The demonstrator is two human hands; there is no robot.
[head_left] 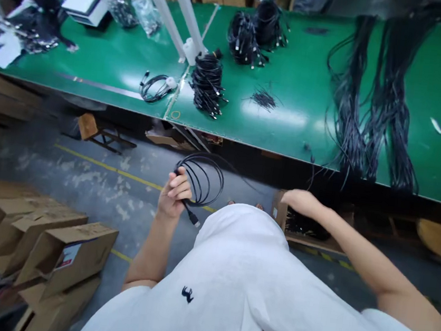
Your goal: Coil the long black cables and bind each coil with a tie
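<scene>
My left hand (177, 192) is closed around a loose coil of black USB cable (202, 203). Below the fingers hangs the cable's metal-tipped plug (194, 218). From the top of the coil a strand runs right toward my right hand (302, 202) and fades against the dark gap under the table edge. The right hand looks closed, with its back to me and its fingers mostly hidden and blurred. Whatever it grips does not show clearly. Just above it, a thin black cable end (312, 165) hangs over the table edge.
The green table (287, 136) carries a tied cable bundle (207, 81), round cable coils (243, 38), a small heap of black ties (263, 99) and long cable hanks (386, 110). Cardboard boxes (78, 255) stand at lower left. Nearby are a wooden stool (88, 126) and an open box (279, 212).
</scene>
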